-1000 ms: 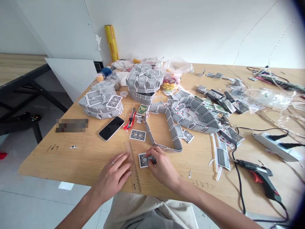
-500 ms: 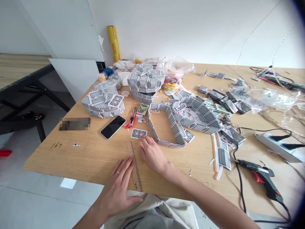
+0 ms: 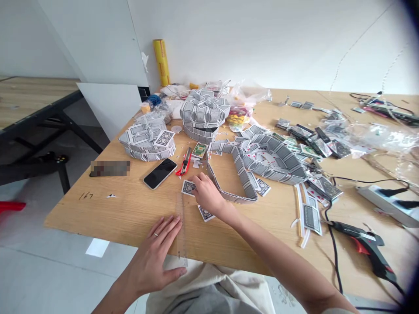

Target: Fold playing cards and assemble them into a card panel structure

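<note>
My left hand (image 3: 155, 253) lies flat with its fingers stretched out on the table, its fingertips at the edge of a clear ruler (image 3: 182, 231). My right hand (image 3: 206, 192) is bent over a playing card (image 3: 188, 187), its fingers closed at the card's right end. A second patterned playing card (image 3: 204, 213) lies just below that hand, partly covered by it. Close by on the right stands an open frame (image 3: 235, 198) made of folded cards. A red utility knife (image 3: 184, 162) and a phone (image 3: 160, 173) lie beyond the hands.
Two lidded card boxes (image 3: 149, 144) (image 3: 204, 113) stand at the back left. An open card box (image 3: 278, 157) with cards inside sits right of the frame. A glue gun (image 3: 363, 244), its cable and a power strip (image 3: 386, 203) lie at the right.
My right hand has moved up and forward onto the playing card, which has shifted slightly left. The second card now shows below the hand. My left hand stays flat by the ruler.
</note>
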The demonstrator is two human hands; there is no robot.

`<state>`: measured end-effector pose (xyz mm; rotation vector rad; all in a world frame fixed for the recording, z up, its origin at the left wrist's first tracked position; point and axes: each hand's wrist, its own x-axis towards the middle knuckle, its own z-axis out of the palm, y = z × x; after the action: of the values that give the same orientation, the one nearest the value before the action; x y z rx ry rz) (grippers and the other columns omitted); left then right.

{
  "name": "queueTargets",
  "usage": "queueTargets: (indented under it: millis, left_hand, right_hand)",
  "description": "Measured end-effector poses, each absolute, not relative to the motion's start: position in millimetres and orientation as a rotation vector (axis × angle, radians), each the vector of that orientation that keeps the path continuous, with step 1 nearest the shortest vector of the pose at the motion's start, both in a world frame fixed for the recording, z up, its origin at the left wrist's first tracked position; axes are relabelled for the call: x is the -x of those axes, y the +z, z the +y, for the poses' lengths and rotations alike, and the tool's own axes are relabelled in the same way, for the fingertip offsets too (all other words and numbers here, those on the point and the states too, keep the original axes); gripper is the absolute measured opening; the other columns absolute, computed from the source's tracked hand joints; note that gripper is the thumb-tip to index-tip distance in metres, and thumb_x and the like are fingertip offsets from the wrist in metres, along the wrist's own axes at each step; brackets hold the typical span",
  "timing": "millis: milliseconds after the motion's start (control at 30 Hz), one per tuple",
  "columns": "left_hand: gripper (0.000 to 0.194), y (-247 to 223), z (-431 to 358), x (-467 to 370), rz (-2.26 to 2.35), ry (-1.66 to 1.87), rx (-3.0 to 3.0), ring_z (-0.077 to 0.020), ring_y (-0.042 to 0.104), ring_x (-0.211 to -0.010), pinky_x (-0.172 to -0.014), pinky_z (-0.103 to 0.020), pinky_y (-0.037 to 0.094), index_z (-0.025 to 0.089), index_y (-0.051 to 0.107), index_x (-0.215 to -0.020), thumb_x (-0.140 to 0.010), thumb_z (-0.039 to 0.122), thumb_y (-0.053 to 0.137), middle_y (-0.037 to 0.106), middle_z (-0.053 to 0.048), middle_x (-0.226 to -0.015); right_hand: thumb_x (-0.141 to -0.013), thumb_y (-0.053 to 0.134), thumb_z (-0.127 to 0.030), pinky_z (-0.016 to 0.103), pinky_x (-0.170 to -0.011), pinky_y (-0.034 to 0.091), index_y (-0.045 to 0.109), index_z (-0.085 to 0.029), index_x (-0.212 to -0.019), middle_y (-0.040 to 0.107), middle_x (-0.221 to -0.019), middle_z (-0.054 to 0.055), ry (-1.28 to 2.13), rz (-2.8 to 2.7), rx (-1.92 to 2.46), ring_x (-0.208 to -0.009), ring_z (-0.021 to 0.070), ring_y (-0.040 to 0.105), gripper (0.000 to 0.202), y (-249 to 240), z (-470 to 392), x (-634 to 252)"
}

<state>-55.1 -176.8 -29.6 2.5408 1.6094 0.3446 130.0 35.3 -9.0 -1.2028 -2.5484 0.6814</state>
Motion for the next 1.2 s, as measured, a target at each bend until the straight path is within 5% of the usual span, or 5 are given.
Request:
queueTargets:
  millis: [100,267,400,767,1200]
  left_hand:
    - [0.110,-29,-179,59,1.604,0.332,-2.559,-0.0388,0.051,-0.154,-0.127,-0.055,0.042,0.015,0.016,-0.176,-0.097,0.072,0.064,0.043,-0.016,-0.173]
    - [0.112,-32,-183,67,1.633,0.380,-2.620,-0.0404,0.054,-0.151,-0.123,-0.055,0.045,0.013,0.012,-0.177,-0.096,0.070,0.066,0.049,-0.018,-0.168]
    - [0.110,-38,-179,72,1.674,0.396,-2.607,-0.0405,0.053,-0.151,-0.124,-0.055,0.045,0.014,0.013,-0.177,-0.097,0.068,0.067,0.048,-0.018,-0.169]
    - [0.100,-45,-169,54,1.595,0.440,-2.588,-0.0416,0.048,-0.155,-0.127,-0.060,0.043,0.014,0.029,-0.174,-0.097,0.066,0.067,0.045,-0.017,-0.171]
    - [0.096,-44,-163,48,1.567,0.486,-2.559,-0.0393,0.053,-0.152,-0.126,-0.059,0.045,0.012,0.035,-0.171,-0.098,0.065,0.067,0.053,-0.020,-0.165]
  right_hand:
    - [-0.100,0.063,-0.005,0.031,-0.101,0.053,0.074,-0.018,-0.121,0.078,-0.121,0.009,1.007,-2.299,1.042,-0.111,0.0218,0.074,0.027,7,28,-132]
    - [-0.096,0.067,-0.013,0.029,-0.087,0.058,0.077,-0.020,-0.124,0.085,-0.113,0.004,1.553,-2.088,0.852,-0.098,0.0211,0.079,0.031,23,-17,-153]
    - [-0.090,0.064,-0.007,0.035,-0.096,0.058,0.082,-0.021,-0.121,0.085,-0.117,0.008,1.493,-2.294,1.084,-0.107,0.0271,0.079,0.039,8,-47,-178]
    - [-0.099,0.061,-0.004,0.035,-0.098,0.056,0.082,-0.017,-0.120,0.077,-0.110,0.012,1.130,-2.438,1.152,-0.104,0.0258,0.074,0.032,-18,-50,-174]
    - [-0.104,0.069,-0.018,0.032,-0.100,0.054,0.076,-0.016,-0.113,0.070,-0.117,0.012,1.073,-2.518,1.256,-0.112,0.0256,0.073,0.010,-10,-56,-168]
